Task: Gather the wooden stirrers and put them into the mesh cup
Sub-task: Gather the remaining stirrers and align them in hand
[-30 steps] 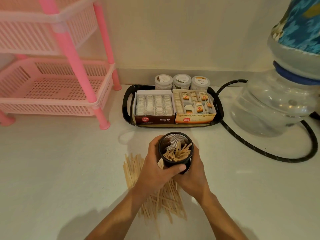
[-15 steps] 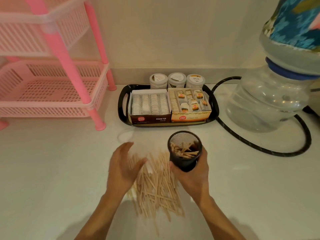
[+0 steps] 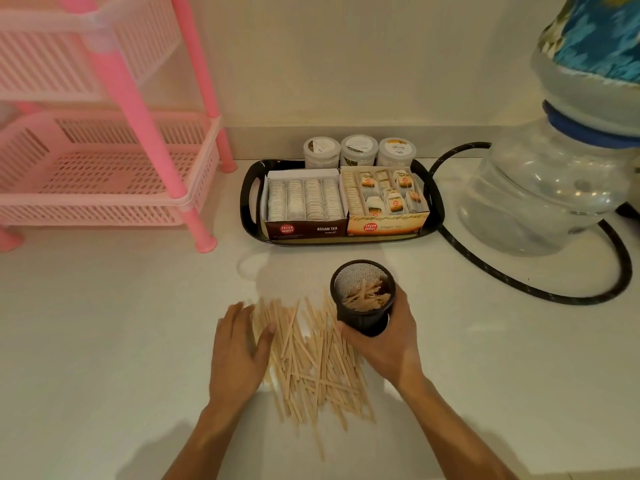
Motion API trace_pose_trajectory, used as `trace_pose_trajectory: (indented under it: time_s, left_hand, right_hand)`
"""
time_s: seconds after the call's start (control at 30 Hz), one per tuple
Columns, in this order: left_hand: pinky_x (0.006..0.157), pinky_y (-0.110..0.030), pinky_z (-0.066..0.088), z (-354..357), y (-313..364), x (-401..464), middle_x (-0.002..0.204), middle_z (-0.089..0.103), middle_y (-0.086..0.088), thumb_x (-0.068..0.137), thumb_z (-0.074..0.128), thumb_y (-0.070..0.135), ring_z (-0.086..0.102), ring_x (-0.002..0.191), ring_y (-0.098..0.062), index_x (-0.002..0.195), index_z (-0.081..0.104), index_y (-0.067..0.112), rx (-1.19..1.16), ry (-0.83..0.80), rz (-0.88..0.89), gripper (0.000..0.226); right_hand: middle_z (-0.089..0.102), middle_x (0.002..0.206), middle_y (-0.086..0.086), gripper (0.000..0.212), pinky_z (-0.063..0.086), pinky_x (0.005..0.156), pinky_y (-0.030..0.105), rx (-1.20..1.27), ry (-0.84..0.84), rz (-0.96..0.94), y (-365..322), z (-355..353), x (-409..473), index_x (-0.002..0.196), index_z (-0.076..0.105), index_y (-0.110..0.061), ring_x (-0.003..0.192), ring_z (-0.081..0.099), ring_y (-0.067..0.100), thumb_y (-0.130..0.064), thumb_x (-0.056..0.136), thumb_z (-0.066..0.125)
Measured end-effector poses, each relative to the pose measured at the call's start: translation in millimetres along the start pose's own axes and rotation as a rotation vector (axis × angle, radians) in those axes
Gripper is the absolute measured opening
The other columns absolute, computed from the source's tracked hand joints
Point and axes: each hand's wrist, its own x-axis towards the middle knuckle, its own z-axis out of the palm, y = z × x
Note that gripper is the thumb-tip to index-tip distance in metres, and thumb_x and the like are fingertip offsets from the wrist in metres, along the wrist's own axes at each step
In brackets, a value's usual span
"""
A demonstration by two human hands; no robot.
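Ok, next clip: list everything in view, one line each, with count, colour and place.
counter: one, white, under everything
stirrers: many, pale wood, loose pile between the hands; some more in the cup
cup: one, black mesh, right of the pile
tray: one, black, by the wall
tea boxes: two, open, on the tray
jars: three, white-lidded, at the tray's back
rack: one, pink, far left
water bottle: one, clear, far right
hose: one, black, around the bottle
left hand: open, on the pile's left edge
right hand: gripping the cup
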Motion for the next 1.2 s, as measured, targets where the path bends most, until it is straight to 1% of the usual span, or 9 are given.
trace_pose_trajectory:
  time_s: [0.13,0.2,0.37,0.6,0.73,0.87,0.97,1.07,1.2]
  left_hand:
    - [0.115,-0.040,0.025,-1.9,1.7,-2.3,0.146,0.048,-0.012,0.094,0.047,0.052,0.038,0.139,-0.028,0.133,0.055,0.007,0.028,-0.010,-0.023,0.060]
    - [0.111,-0.044,0.033,-3.1,3.5,-3.8,0.137,0.056,-0.016,0.097,0.044,0.053,0.047,0.131,-0.033,0.126,0.060,0.003,0.077,0.017,-0.009,0.060]
    - [0.093,-0.048,0.045,-10.7,15.3,-5.2,0.124,0.065,-0.011,0.090,0.036,0.058,0.058,0.115,-0.034,0.114,0.067,0.010,0.206,0.062,-0.057,0.062]
    - [0.093,-0.043,0.044,-14.7,27.8,-4.5,0.127,0.057,-0.015,0.086,0.063,0.046,0.049,0.118,-0.035,0.130,0.054,0.008,0.164,-0.039,-0.172,0.059]
    - [0.088,-0.037,0.042,-15.5,34.1,-6.4,0.124,0.055,-0.017,0.085,0.068,0.042,0.048,0.114,-0.035,0.128,0.051,0.006,0.148,-0.109,-0.188,0.059]
    - [0.096,-0.037,0.041,-12.1,40.2,-12.0,0.134,0.050,-0.017,0.085,0.069,0.044,0.045,0.124,-0.034,0.138,0.046,0.006,0.107,-0.131,-0.213,0.069]
    - [0.096,-0.036,0.042,-8.8,44.3,-14.0,0.132,0.052,-0.014,0.083,0.071,0.046,0.047,0.124,-0.032,0.134,0.049,0.008,0.084,-0.148,-0.227,0.067]
    - [0.092,-0.036,0.044,-5.9,47.7,-14.8,0.124,0.055,-0.012,0.082,0.073,0.043,0.049,0.119,-0.030,0.124,0.054,0.010,0.070,-0.171,-0.220,0.056]
    - [0.092,-0.035,0.044,-2.8,52.5,-14.1,0.125,0.055,-0.009,0.081,0.075,0.038,0.050,0.118,-0.028,0.123,0.056,0.014,0.048,-0.189,-0.192,0.052]
  right_hand:
    - [0.054,0.120,-0.020,0.097,0.043,0.079,0.005,0.000,0.131,0.041,16.9,-5.6,29.2,0.132,0.039,-0.042,0.112,0.053,0.003,-0.048,0.050,0.090]
    - [0.054,0.121,-0.019,0.094,0.044,0.084,0.010,0.005,0.150,0.031,21.1,-8.0,44.3,0.133,0.040,-0.039,0.113,0.053,0.005,-0.043,0.054,0.091]
    - [0.054,0.121,-0.022,0.092,0.041,0.078,0.002,0.040,0.144,0.035,21.8,-6.7,68.1,0.136,0.037,-0.036,0.108,0.053,-0.002,-0.041,0.062,0.090]
    - [0.053,0.125,-0.013,0.091,0.040,0.077,-0.002,0.037,0.073,0.048,23.8,5.2,81.7,0.139,0.036,-0.027,0.116,0.053,0.008,-0.031,0.066,0.090]
    - [0.049,0.141,-0.002,0.098,0.041,0.101,0.019,0.037,0.033,0.029,15.6,3.6,80.3,0.147,0.030,-0.023,0.130,0.046,0.015,-0.026,0.069,0.088]
    - [0.027,0.160,0.008,0.108,0.025,0.115,0.042,-0.159,0.075,0.171,6.9,-0.6,53.1,0.156,0.010,-0.018,0.146,0.025,0.028,-0.042,0.077,0.080]
    - [0.038,0.153,0.011,0.095,0.039,0.109,0.049,-0.358,-0.023,0.223,5.3,-0.8,15.6,0.154,0.018,-0.016,0.137,0.041,0.031,-0.053,0.083,0.070]
    - [0.050,0.138,0.011,0.075,0.047,0.096,0.044,-0.590,-0.166,0.170,1.5,1.0,-8.5,0.144,0.038,-0.011,0.127,0.048,0.030,-0.052,0.087,0.063]
    - [0.053,0.121,0.008,0.053,0.049,0.084,0.038,-0.691,-0.290,0.092,-15.5,11.8,-16.4,0.127,0.048,-0.012,0.114,0.052,0.027,-0.045,0.089,0.062]
